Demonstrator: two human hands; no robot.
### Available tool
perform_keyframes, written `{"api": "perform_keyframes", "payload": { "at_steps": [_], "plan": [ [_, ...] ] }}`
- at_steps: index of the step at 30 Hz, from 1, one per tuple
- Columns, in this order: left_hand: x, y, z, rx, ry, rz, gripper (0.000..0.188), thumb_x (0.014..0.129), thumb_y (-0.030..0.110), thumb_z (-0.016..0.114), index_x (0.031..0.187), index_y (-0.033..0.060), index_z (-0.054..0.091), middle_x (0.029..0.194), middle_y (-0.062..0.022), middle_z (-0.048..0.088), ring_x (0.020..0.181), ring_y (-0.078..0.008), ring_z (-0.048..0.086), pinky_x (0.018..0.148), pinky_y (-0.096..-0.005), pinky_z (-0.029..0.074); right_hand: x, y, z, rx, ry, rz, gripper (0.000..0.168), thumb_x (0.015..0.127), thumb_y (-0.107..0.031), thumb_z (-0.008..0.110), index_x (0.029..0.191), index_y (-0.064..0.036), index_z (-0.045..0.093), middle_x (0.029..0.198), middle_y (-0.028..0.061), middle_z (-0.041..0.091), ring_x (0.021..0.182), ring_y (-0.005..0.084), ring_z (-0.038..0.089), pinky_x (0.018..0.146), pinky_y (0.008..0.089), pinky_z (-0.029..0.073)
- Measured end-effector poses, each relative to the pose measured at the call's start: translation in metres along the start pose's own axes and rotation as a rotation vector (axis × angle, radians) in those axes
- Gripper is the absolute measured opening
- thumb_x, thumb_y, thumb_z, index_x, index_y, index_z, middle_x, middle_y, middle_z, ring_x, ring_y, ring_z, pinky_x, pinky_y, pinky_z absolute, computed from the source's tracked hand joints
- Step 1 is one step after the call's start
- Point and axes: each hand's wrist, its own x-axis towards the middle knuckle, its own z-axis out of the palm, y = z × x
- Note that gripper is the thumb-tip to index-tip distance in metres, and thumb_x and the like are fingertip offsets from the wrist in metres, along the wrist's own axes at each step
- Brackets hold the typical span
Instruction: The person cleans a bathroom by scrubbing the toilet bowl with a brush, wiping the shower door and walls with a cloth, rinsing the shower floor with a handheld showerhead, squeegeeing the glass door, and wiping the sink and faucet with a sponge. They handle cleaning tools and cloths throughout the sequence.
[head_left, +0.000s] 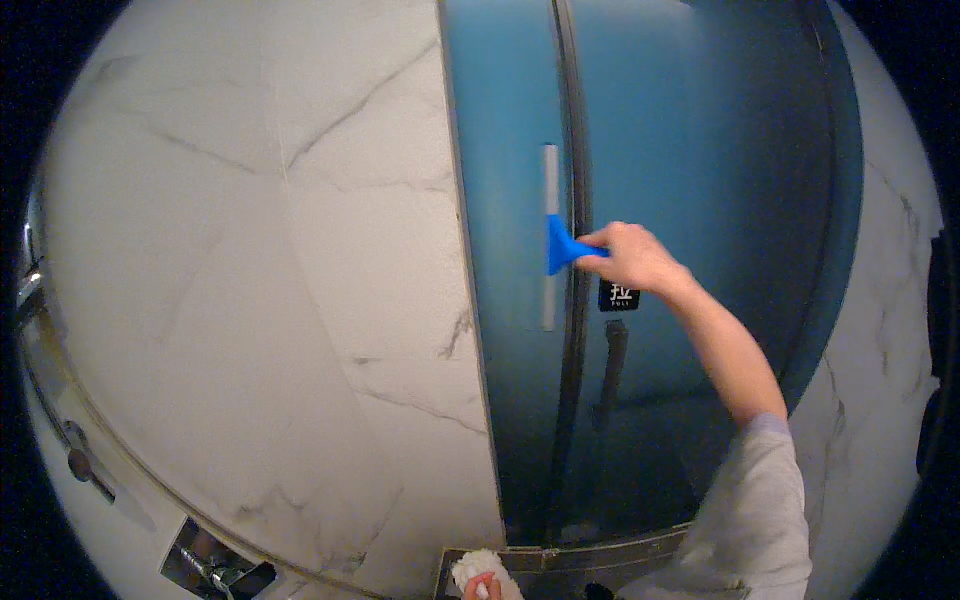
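Observation:
My right hand (634, 253) grips the handle of a blue squeegee (559, 246). Its long blade stands upright along the narrow left glass panel (502, 225), just left of a dark vertical door edge (576, 150). Below my right hand, a black sign (620, 295) with white writing is partly covered by the wrist. Under the sign is a dark door handle (613, 360). At the bottom edge, my left hand (482, 587), mostly cut off by the frame, holds a fluffy white cloth or duster head (476, 566).
A white marble-patterned wall (360, 262) fills the left side, with another (862, 360) at the far right. Metal fittings (217, 574) sit in a recess at the lower left, and a chrome fixture (31, 289) is at the left rim. A dark threshold (551, 559) runs below the glass.

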Motion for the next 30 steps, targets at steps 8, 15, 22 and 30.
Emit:
{"api": "perform_keyframes", "payload": {
  "at_steps": [8, 15, 22, 30],
  "plan": [
    [0.027, 0.017, 0.026, -0.051, -0.051, 0.095, 0.024, 0.093, 0.022, 0.060, 0.106, 0.0026, 0.064, 0.095, -0.0102, 0.066, 0.093, -0.0263, 0.061, 0.084, -0.0386, 0.049, 0.128, -0.068, -0.076, 0.141, -0.083, 0.086, 0.041, 0.083, -0.039, 0.068, 0.112, -0.011, 0.069, 0.068, 0.0049, 0.062, 0.056, 0.0107, 0.056, 0.047, 0.0263, 0.046],
    [0.020, 0.018, 0.032, -0.025, -0.060, 0.103, 0.023, 0.094, 0.020, 0.058, 0.104, 0.0007, 0.064, 0.090, -0.0103, 0.066, 0.087, -0.0246, 0.062, 0.081, -0.0349, 0.049, 0.060, 0.039, -0.145, 0.212, 0.055, 0.270, 0.040, 0.086, -0.040, 0.066, 0.116, -0.014, 0.068, 0.060, 0.0003, 0.053, 0.049, 0.0068, 0.050, 0.039, 0.0219, 0.037],
    [0.005, 0.022, 0.038, -0.021, -0.104, -0.001, 0.020, 0.090, 0.018, 0.061, 0.102, 0.0018, 0.064, 0.094, -0.0107, 0.064, 0.085, -0.0215, 0.061, 0.077, -0.0319, 0.048, -0.035, 0.128, -0.167, 0.286, 0.143, 0.477, 0.037, 0.087, -0.036, 0.065, 0.114, -0.011, 0.068, 0.061, 0.0007, 0.054, 0.048, 0.0073, 0.049, 0.039, 0.0241, 0.037],
    [-0.031, -0.004, 0.036, 0.168, 0.067, -0.309, 0.021, 0.087, 0.019, 0.063, 0.098, 0.0023, 0.064, 0.096, -0.0106, 0.064, 0.086, -0.0194, 0.060, 0.075, -0.0321, 0.047, -0.097, 0.088, -0.034, 0.443, -0.042, 0.022, 0.046, 0.085, -0.022, 0.066, 0.125, -0.002, 0.058, 0.100, 0.0110, 0.067, 0.080, 0.0189, 0.062, 0.071, 0.0324, 0.050]
  ]
}}
